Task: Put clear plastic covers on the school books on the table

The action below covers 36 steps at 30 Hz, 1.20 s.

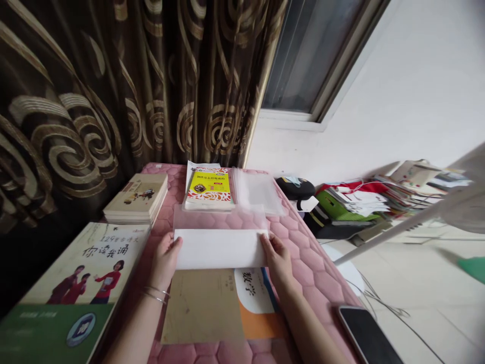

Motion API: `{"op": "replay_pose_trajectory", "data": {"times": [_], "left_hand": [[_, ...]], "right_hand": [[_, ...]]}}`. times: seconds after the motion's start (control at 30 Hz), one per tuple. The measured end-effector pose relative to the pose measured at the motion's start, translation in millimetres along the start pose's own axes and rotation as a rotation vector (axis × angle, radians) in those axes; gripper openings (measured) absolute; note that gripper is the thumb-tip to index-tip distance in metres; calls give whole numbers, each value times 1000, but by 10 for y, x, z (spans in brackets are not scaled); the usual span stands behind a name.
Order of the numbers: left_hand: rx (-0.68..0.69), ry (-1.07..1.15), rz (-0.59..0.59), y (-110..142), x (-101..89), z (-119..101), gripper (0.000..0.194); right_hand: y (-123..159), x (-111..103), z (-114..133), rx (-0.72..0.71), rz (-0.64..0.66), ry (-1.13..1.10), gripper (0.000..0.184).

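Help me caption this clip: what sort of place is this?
Most likely a student's room at home: a maths workbook and stacked Chinese schoolbooks lie on a pink quilted mat, beside a patterned curtain and a window.

A paper sheet point(220, 248) is laid at the near end of a plastic sleeve point(215, 217) on the quilted mat point(299, 258). Nearer, a maths book point(257, 298) is placed; a book stack point(136, 198) is set left, another point(208, 189) far, and a phone point(367, 336) right.

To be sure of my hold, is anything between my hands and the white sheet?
Nothing visible is: your left hand and right hand touch the white sheet directly at its two ends. The clear plastic sheet lies beyond its far edge.
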<state>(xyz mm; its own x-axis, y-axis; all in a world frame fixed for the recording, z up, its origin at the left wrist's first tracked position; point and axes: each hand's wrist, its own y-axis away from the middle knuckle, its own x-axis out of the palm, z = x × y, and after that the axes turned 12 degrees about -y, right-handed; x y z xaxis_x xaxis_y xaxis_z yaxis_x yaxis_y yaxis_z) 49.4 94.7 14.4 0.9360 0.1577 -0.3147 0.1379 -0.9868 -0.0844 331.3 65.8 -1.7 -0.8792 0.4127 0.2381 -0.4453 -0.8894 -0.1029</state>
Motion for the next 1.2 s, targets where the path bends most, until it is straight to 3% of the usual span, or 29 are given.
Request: {"op": "replay_pose_trajectory", "data": {"times": [0.13,0.47,1.2], "left_hand": [[-26,131,70,7,6,15,35],[16,-20,-34,4,13,47,35],[31,-66,-52,0,28,36,32]], "right_hand": [[14,-26,-29,-3,-13,29,38],[7,-9,-35,-11,-6,13,40],[42,32,-11,-74,-24,111,43]]}}
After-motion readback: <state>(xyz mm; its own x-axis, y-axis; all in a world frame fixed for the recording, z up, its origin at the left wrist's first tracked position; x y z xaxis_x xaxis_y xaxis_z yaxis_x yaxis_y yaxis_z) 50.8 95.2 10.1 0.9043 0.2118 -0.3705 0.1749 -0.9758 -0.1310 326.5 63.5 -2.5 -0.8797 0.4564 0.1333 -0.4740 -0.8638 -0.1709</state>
